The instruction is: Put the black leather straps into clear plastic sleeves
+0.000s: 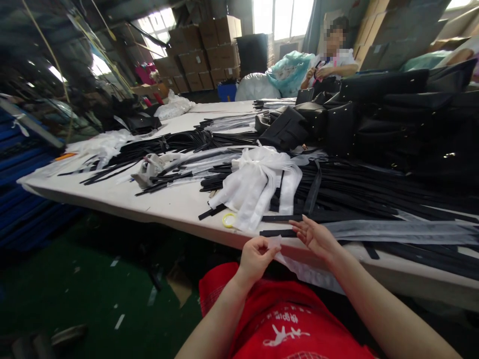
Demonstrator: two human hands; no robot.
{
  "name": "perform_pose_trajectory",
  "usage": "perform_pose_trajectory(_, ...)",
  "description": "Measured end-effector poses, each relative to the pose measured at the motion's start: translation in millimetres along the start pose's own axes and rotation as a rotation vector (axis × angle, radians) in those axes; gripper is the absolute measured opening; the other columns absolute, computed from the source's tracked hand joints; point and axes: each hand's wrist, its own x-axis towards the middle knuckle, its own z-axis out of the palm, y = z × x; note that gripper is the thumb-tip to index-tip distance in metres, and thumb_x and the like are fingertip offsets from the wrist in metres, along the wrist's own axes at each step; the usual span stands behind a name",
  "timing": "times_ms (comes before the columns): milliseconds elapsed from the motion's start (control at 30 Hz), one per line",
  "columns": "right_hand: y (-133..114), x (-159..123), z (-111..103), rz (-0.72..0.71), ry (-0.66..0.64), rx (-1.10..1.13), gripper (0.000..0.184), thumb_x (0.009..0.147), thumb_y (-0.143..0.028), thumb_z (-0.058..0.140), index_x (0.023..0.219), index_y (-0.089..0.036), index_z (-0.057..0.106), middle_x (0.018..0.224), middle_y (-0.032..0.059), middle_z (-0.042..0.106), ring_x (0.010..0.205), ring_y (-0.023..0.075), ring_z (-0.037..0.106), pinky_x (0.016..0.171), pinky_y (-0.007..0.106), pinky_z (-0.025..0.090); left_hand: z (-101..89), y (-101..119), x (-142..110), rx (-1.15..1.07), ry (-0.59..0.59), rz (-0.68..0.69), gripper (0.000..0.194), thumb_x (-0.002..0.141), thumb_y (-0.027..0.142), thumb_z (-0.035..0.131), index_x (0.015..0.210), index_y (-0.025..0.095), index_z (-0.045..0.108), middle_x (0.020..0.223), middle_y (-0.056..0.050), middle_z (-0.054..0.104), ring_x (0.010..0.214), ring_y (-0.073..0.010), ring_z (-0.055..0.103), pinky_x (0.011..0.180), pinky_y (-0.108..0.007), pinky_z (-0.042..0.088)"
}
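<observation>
At the table's front edge, my left hand pinches one end of a thin white plastic sleeve. The rest of the sleeve hangs below the edge, passing under my right forearm. My right hand is apart from it, palm partly up and fingers spread, holding nothing. Just beyond its fingertips lies the end of a black strap. A bunch of white sleeves, gathered at the top, rests on black straps farther in. Beside that bunch is a yellow ring, perhaps a tape roll.
Many black straps cover the right of the white table. Black bags are heaped behind them. Another person works across the table. Cardboard boxes are stacked at the back; scraps lie on the green floor.
</observation>
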Motion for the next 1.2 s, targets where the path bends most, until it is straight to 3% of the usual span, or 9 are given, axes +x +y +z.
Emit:
perform_pose_trajectory(167, -6.8, 23.9, 11.1, -0.008, 0.043, 0.031, 0.024, 0.1, -0.024, 0.047, 0.078, -0.017, 0.052, 0.06, -0.0009, 0.059, 0.045, 0.0052, 0.055, 0.04, 0.01, 0.046, -12.5, 4.4, -4.6, 0.109, -0.04, 0.027, 0.038, 0.075, 0.048, 0.073, 0.059, 0.015, 0.059, 0.059, 0.001, 0.055, 0.058, -0.0117, 0.048, 0.057, -0.023, 0.04)
perform_pose_trajectory(333, -6.9, 14.0, 16.3, -0.129, 0.03, 0.031, 0.025, 0.086, -0.023, 0.07, 0.072, -0.017, 0.05, 0.054, -0.006, 0.05, 0.04, 0.003, 0.045, 0.037, 0.011, 0.039, -19.8, -0.8, -4.5, 0.108, -0.066, -0.036, 0.037, 0.072, 0.047, 0.075, 0.059, 0.015, 0.06, 0.06, 0.001, 0.057, 0.058, -0.0112, 0.048, 0.057, -0.023, 0.039)
perform_pose_trajectory(467, -15.3, -21.6, 16.3, -0.472, -0.029, -0.071, 0.028, 0.07, -0.03, 0.083, 0.079, -0.017, 0.06, 0.057, -0.0048, 0.055, 0.048, 0.0061, 0.051, 0.043, 0.015, 0.042, -19.2, -9.6, -2.8, 0.092, -0.082, -0.151, 0.038, 0.067, 0.048, 0.077, 0.06, 0.014, 0.061, 0.058, 0.002, 0.054, 0.056, -0.0096, 0.043, 0.053, -0.022, 0.035)
perform_pose_trajectory(567, -25.3, -47.4, 12.5, -0.744, -0.103, -0.251, 0.026, 0.073, -0.038, 0.078, 0.08, -0.016, 0.065, 0.06, -0.0016, 0.059, 0.052, 0.0092, 0.055, 0.048, 0.02, 0.043, -17.8, -15.5, -0.4, 0.095, -0.134, -0.221, 0.041, 0.065, 0.05, 0.078, 0.059, 0.014, 0.06, 0.056, 0.003, 0.052, 0.054, -0.0087, 0.041, 0.051, -0.022, 0.032)
perform_pose_trajectory(667, -34.9, -62.6, 5.2, -0.86, -0.108, -0.325, 0.023, 0.077, -0.038, 0.073, 0.078, -0.016, 0.066, 0.057, 0.0003, 0.06, 0.05, 0.0112, 0.055, 0.049, 0.023, 0.043, -17.8, -19.0, 2.1, 0.124, -0.196, -0.245, 0.042, 0.064, 0.051, 0.078, 0.059, 0.015, 0.059, 0.055, 0.004, 0.05, 0.053, -0.0086, 0.04, 0.05, -0.023, 0.03)
perform_pose_trajectory(867, -49.3, -73.3, -17.1, -0.941, -0.079, -0.355, 0.02, 0.076, -0.034, 0.072, 0.071, -0.015, 0.067, 0.06, 0.0037, 0.06, 0.051, 0.0142, 0.056, 0.047, 0.026, 0.042, -23.1, -19.3, 2.0, 0.151, -0.196, -0.229, 0.044, 0.06, 0.053, 0.08, 0.057, 0.016, 0.057, 0.054, 0.005, 0.048, 0.054, -0.0091, 0.04, 0.051, -0.023, 0.031)
perform_pose_trajectory(1033, -59.3, -78.5, -37.1, -0.966, -0.003, -0.395, 0.019, 0.073, -0.034, 0.072, 0.069, -0.016, 0.068, 0.058, 0.0051, 0.06, 0.048, 0.0153, 0.054, 0.045, 0.027, 0.041, -37.1, -16.0, 1.3, 0.128, -0.328, -0.254, 0.043, 0.06, 0.053, 0.08, 0.061, 0.014, 0.062, 0.054, 0.005, 0.048, 0.052, -0.0081, 0.038, 0.05, -0.022, 0.028)
perform_pose_trajectory(1200, -61.4, -83.0, -42.8, -0.956, 0.099, -0.451, 0.019, 0.073, -0.038, 0.071, 0.064, -0.023, 0.067, 0.058, 0.0049, 0.055, 0.05, 0.018, 0.051, 0.047, 0.032, 0.04, -53.7, -13.8, 2.9, 0.154, -0.409, -0.287, 0.049, 0.059, 0.058, 0.079, 0.058, 0.013, 0.061, 0.056, 0.003, 0.051, 0.053, -0.0086, 0.04, 0.048, -0.021, 0.027)
